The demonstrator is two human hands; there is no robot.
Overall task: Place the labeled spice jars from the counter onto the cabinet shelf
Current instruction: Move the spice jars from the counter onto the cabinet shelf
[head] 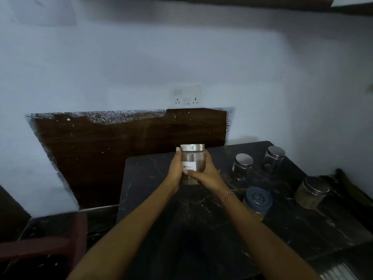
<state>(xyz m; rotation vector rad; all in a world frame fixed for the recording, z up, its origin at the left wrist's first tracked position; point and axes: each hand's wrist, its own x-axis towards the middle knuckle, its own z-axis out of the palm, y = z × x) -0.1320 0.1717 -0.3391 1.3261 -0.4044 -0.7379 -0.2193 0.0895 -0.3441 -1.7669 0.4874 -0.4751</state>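
I hold one jar (192, 163) with both hands above the counter (201, 229), near its back edge. My left hand (175, 170) is closed around the left side of the jar, with the thumb pointing up along the glass. My right hand (205, 172) is wrapped around the right side and the lower part, the thumb lying across the front just under the white label (189, 165). I keep the jar upright, so the metal lid (192, 147) stays on top and the brown powder inside does not shift. The label faces me, probably so that I can read it before the jar goes up; the writing is too small to read here.

Four other jars wait on the right part of the counter: two with grey lids (244, 158) near the back right corner, one with a blue lid (257, 198) just beside my right wrist, and one with yellowish content (311, 191) at the right edge. A dark edge at the top may belong to the cabinet, but the shelf itself is not visible.
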